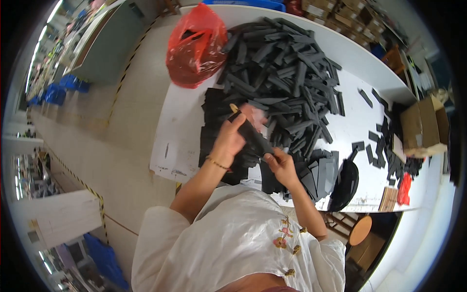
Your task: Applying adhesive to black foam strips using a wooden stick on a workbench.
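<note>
A dark foam-like strip is stretched at a slant between my two hands over the white table. My left hand, with a beaded bracelet at the wrist, is closed on its upper end. My right hand pinches the lower end between thumb and fingers. Just beyond the strip lies a blurred pinkish patch that I cannot make out, beside a small yellowish tip. Beneath and left of my left hand are stacked flat black pieces. A large heap of dark grey strips rises beyond my hands.
A red plastic bag stands at the table's far left corner. Flat grey pieces and a black pouch-like item lie near the right front. Farther right are scattered black pieces, an open cardboard box and a wooden stool.
</note>
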`<state>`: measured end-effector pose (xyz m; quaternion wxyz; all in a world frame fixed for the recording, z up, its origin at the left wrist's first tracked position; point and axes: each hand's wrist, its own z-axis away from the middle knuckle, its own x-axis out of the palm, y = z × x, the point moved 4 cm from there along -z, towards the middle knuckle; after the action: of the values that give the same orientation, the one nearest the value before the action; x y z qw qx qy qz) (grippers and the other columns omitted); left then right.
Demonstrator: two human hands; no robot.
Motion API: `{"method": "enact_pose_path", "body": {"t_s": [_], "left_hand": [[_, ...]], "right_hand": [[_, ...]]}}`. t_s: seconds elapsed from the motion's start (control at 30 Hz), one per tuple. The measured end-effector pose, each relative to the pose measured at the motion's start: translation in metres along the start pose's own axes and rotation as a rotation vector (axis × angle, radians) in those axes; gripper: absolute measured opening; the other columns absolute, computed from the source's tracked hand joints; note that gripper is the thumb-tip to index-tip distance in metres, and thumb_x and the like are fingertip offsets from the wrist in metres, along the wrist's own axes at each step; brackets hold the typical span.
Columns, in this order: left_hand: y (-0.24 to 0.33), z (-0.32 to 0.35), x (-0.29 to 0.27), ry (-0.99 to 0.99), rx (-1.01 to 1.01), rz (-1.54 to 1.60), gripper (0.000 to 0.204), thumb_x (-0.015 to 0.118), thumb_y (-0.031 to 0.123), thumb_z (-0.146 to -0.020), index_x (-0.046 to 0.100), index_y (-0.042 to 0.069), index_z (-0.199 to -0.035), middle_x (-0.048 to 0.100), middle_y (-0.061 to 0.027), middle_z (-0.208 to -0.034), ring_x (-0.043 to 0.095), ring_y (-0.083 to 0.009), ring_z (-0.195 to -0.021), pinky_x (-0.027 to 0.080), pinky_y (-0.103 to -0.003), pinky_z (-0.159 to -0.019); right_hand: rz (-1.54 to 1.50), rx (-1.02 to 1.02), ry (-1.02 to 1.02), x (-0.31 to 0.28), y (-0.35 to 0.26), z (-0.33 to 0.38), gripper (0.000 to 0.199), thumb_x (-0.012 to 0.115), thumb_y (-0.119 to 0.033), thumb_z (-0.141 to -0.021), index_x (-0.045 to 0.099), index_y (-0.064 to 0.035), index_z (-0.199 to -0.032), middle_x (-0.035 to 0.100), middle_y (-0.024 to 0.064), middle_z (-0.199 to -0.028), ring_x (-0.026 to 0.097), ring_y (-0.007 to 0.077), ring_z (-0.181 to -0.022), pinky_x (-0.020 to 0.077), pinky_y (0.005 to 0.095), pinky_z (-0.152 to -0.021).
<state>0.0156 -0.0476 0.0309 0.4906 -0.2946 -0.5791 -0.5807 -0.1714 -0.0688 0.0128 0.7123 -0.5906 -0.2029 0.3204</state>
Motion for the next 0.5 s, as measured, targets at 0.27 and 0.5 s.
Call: {"method": "enact_pose_path", "body": {"t_s": [0.27,0.5], "left_hand": [[-0.005,0.007,0.0,0.487,0.181,-0.255,0.027,0.068,0.027,-0.088,0.065,0.001,-0.098,0.063,-0.0056,-0.073,0.061,-0.0189,-0.06,0.05,-0.031,-0.054],[0.079,-0.009,-0.02,0.482,0.446,-0.284,0.026,0.066,0.027,-0.091,0.064,0.002,-0.091,0.037,0.0049,-0.048,0.025,-0.0044,-0.035,0.016,-0.022,-0.035]], "right_hand": [[0.379,-0.277,0.385,0.042,0.0,0.007,0.013,0.064,-0.006,-0.087,0.055,0.0018,-0.083,0.052,0.0166,-0.064,0.05,0.0295,-0.052,0.0398,0.0356,-0.051],[0.164,0.215,-0.075,0.009,0.041,0.094,0.021,0.064,-0.009,-0.089,0.058,0.001,-0.071,0.055,0.0107,-0.06,0.05,0.0138,-0.052,0.0385,0.0317,-0.048]]}}
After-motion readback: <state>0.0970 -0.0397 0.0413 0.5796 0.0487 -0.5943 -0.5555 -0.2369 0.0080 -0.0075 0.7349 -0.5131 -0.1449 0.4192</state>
